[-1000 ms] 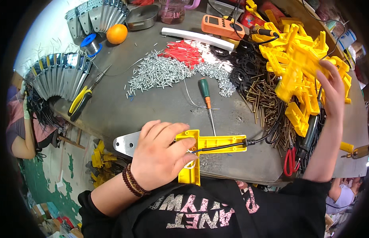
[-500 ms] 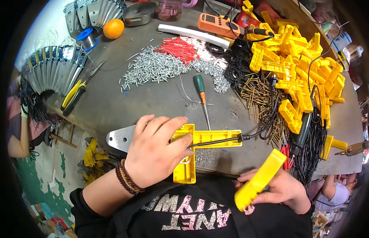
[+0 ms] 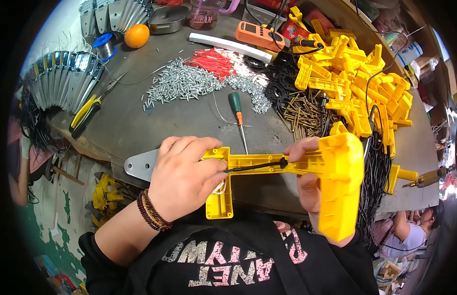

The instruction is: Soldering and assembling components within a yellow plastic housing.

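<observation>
My left hand (image 3: 184, 177) grips a T-shaped yellow plastic housing half (image 3: 219, 210) at its wide end, fingers curled over it. A flat silver metal plate (image 3: 137, 166) with holes sticks out on the far side of that hand. Along the housing's narrow arm lies a black power cord (image 3: 258, 166), and a bit of white wire shows below my thumb. My right hand (image 3: 308, 191) holds a second yellow housing half (image 3: 340, 189), tilted up at the right end of the first. Part of the right hand is hidden behind it.
Beyond the hands lie a green-handled screwdriver (image 3: 236, 105), silver screws (image 3: 181, 81) and red sleeves (image 3: 211, 63). To the right are brass screws (image 3: 302, 118), black cords (image 3: 378, 177) and a heap of yellow housings (image 3: 353, 73). Pliers (image 3: 88, 115) rest at left.
My right hand has raised the second housing half from near my body up to the cord end of the first and turned it. The left hand keeps its grip. The whole view has shifted slightly.
</observation>
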A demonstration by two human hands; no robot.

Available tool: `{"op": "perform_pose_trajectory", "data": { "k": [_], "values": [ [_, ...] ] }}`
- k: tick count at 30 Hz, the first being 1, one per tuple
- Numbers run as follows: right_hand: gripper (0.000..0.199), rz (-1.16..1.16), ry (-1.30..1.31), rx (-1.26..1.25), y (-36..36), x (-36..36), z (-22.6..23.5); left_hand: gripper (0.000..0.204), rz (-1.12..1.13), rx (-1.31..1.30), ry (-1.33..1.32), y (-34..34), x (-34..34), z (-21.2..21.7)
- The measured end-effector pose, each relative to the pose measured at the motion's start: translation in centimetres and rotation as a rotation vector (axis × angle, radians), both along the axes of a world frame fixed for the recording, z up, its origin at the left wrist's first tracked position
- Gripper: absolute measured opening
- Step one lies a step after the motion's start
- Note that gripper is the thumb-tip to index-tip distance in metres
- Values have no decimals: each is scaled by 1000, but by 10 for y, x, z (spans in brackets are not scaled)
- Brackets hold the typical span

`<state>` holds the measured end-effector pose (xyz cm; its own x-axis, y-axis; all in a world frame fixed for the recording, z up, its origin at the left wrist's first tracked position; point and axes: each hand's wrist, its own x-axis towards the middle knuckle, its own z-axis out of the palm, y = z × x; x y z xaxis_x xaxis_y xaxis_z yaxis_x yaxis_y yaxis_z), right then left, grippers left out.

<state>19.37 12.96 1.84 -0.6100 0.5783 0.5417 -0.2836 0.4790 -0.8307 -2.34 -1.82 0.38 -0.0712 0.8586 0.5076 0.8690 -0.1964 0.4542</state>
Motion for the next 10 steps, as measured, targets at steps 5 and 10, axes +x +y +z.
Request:
{"op": "perform_pose_trajectory", "data": {
  "k": [5,10],
  "values": [
    [50,-3,-471,539,9,-16,-10,52,42,-74,-132,-3,0,7],
    [58,214,-692,606,24,-22,-5,62,-204,-92,-1155,-10,-34,13]
  ]
}}
